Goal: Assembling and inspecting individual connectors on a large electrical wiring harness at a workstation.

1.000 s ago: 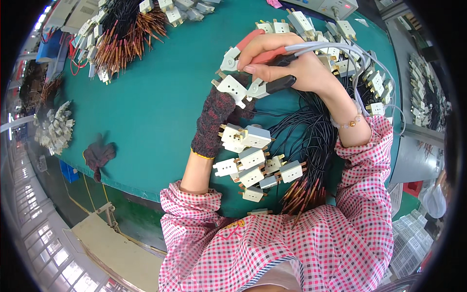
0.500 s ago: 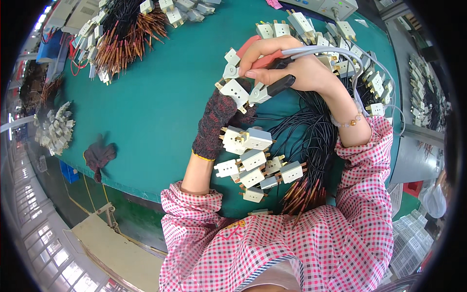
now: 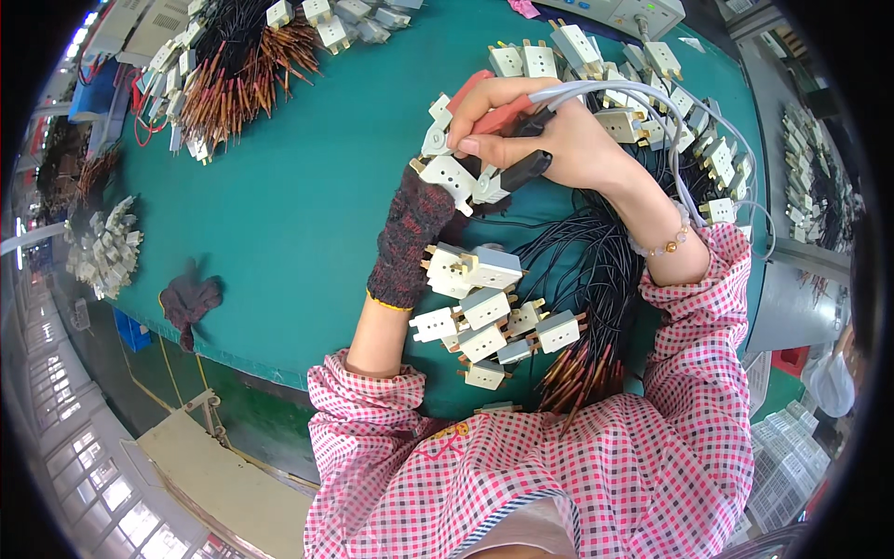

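My left hand [image 3: 413, 228], in a dark knitted glove, grips a white plug block [image 3: 449, 175] with flat metal prongs. My bare right hand [image 3: 575, 147], wearing a bead bracelet, is closed around a red-handled clip [image 3: 501, 115] and a black-handled clip [image 3: 527, 171], both wired to grey cables. The red clip's metal jaws lie against the upper side of the block; the black clip's jaws are at its right side. The exact contact with the prongs is partly hidden. Below my left hand lies a pile of similar plug blocks [image 3: 484, 306].
A bundle of black cords [image 3: 596, 252] runs beside the pile. More plug blocks [image 3: 577, 51] lie at the far right, near a grey instrument box [image 3: 619, 14]. Another corded heap [image 3: 247, 74] is at the far left. A loose dark glove [image 3: 191, 298] rests by the table's left edge.
My right hand and both clips have shifted slightly left, bringing the black clip closer in against the plug block. My left hand has barely moved.
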### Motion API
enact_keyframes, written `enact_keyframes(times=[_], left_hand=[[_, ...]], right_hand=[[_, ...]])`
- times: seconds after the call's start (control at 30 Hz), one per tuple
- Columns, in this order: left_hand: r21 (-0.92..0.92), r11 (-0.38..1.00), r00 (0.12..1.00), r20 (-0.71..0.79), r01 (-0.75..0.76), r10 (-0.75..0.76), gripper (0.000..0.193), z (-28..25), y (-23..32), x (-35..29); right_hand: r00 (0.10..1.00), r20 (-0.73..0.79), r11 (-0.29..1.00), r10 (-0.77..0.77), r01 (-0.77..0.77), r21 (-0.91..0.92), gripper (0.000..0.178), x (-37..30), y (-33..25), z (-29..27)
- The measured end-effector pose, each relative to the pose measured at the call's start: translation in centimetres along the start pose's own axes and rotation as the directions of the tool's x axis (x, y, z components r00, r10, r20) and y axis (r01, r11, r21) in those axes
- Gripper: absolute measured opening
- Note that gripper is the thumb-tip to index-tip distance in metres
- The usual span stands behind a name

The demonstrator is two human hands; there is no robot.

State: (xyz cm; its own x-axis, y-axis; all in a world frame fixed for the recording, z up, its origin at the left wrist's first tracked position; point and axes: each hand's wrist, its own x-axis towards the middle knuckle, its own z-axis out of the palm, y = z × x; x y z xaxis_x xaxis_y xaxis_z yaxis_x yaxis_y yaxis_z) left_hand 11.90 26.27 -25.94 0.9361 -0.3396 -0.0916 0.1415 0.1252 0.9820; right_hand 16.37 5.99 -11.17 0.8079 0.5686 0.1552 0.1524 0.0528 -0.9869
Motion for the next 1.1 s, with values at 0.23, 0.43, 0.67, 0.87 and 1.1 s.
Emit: enact_keyframes(times=[0.23,0.43,0.67,0.87,1.1], left_hand=[[-0.927,0.237,0.932,0.331,0.291,0.15,0.044,3.2,4.9,-0.3],[-0.546,0.793,0.96,0.088,0.269,-0.265,0.043,4.0,7.4,-0.7],[0.611,0.791,0.979,-0.137,-0.034,0.148,0.044,3.7,6.6,-0.8],[-0.655,0.755,0.999,0.054,0.038,-0.004,0.051,2.3,4.7,0.0],[-0.737,0.671,0.994,0.023,0.087,-0.103,0.066,3.3,5.3,-0.6]], right_hand=[[0.963,-0.225,0.986,-0.147,0.162,0.049,0.018,1.0,1.8,-3.8],[0.956,-0.285,0.997,-0.065,0.077,0.031,0.018,0.6,1.6,-3.7],[0.975,-0.21,0.998,-0.069,0.065,-0.027,0.018,0.6,1.1,-3.4],[0.974,-0.219,0.994,-0.05,0.028,-0.103,0.013,0.6,1.2,-2.8],[0.993,-0.08,0.996,-0.09,0.088,-0.028,0.013,0.2,0.8,-2.3]])
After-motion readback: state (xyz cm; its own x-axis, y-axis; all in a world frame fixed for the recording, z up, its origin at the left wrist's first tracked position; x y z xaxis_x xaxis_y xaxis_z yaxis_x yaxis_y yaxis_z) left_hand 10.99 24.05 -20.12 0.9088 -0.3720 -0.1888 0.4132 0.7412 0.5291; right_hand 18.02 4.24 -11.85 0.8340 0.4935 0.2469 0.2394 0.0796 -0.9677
